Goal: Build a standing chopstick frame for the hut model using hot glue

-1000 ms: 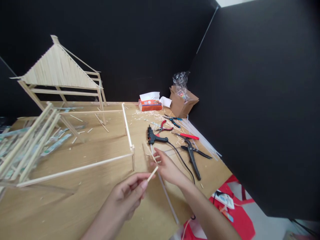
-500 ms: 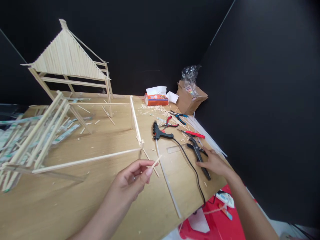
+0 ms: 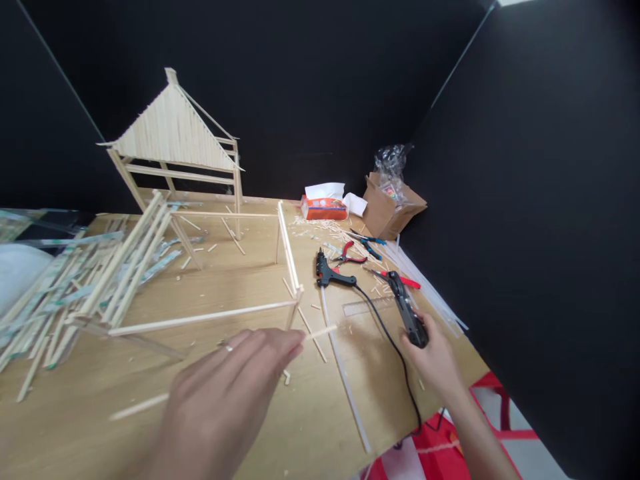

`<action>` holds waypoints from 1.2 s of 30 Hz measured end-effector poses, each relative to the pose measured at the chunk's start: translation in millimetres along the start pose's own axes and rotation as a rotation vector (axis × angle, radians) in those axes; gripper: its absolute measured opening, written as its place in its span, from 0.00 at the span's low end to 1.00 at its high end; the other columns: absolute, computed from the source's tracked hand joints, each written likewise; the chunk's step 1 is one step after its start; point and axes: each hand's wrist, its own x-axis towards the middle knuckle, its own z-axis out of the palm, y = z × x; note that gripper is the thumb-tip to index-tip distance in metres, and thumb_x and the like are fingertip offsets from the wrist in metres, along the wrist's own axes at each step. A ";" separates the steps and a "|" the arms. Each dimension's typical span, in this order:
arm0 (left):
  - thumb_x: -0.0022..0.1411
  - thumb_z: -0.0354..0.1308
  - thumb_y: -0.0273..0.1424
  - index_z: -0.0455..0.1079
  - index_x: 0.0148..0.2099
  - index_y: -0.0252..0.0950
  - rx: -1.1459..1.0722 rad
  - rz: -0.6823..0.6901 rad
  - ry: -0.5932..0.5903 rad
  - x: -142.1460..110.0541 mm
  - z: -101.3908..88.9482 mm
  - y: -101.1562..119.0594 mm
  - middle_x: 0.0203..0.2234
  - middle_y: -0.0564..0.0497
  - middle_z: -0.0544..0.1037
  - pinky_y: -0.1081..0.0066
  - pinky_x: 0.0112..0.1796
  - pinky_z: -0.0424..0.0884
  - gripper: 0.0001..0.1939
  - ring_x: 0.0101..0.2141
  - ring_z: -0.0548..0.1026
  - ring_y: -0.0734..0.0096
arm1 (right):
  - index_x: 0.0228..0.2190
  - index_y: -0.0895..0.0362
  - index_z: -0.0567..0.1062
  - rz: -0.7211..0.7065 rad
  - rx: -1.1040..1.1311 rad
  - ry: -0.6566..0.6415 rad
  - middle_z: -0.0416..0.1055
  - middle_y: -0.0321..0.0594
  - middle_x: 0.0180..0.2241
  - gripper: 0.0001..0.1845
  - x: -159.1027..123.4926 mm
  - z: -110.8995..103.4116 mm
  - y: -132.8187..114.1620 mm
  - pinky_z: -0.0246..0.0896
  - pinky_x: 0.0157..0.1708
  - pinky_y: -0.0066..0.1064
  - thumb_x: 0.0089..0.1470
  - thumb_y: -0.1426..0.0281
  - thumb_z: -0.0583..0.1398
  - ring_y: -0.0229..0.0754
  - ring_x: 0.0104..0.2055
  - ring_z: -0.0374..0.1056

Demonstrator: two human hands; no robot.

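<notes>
My left hand (image 3: 230, 387) is closed, its fingertips pinching a thin wooden stick (image 3: 323, 331) whose end points right. Another pale length of wood shows left of the hand; I cannot tell whether it is the same stick. My right hand (image 3: 433, 353) is wrapped round the lower end of the black hand shears (image 3: 407, 310), raised above the table with the head pointing away. Behind my left hand stands a low wooden stick frame (image 3: 210, 319). Between my hands, a black glue gun (image 3: 333, 275) lies with a long white glue stick (image 3: 345, 380) in it.
A model house frame (image 3: 175, 137) with a slatted gable stands at the back left. Loose sticks (image 3: 60, 293) pile at the left. Red-handled pliers (image 3: 350, 257), a red-handled tool (image 3: 410, 283), a clear ruler (image 3: 367, 307), a tissue pack (image 3: 325, 208) and a cardboard box (image 3: 390, 207) lie farther back.
My right hand has picked the shears up off the table. My left hand has turned back-up, still pinching the stick. The camera view has shifted slightly.
</notes>
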 end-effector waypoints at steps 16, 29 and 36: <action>0.67 0.48 0.23 0.70 0.46 0.33 0.260 0.355 0.157 25.2 -3.9 -5.3 0.34 0.51 0.79 0.67 0.44 0.63 0.10 0.35 0.72 0.74 | 0.49 0.56 0.71 -0.372 0.185 0.055 0.70 0.51 0.48 0.29 3.0 31.8 -55.4 0.69 0.43 0.44 0.54 0.49 0.56 0.54 0.47 0.69; 0.67 0.49 0.24 0.70 0.47 0.31 0.260 0.345 0.176 23.2 -10.3 -10.2 0.35 0.50 0.79 0.69 0.41 0.63 0.10 0.36 0.72 0.72 | 0.28 0.51 0.81 -0.414 0.781 0.044 0.76 0.40 0.32 0.03 -27.3 -1.8 -180.2 0.71 0.23 0.26 0.48 0.67 0.66 0.41 0.28 0.72; 0.67 0.49 0.25 0.69 0.48 0.32 0.262 0.339 0.163 23.4 -7.7 -13.1 0.36 0.50 0.78 0.68 0.42 0.63 0.10 0.37 0.72 0.72 | 0.28 0.50 0.81 -0.422 0.769 0.052 0.75 0.38 0.31 0.02 -26.1 -3.8 -184.5 0.70 0.22 0.26 0.48 0.68 0.66 0.40 0.27 0.71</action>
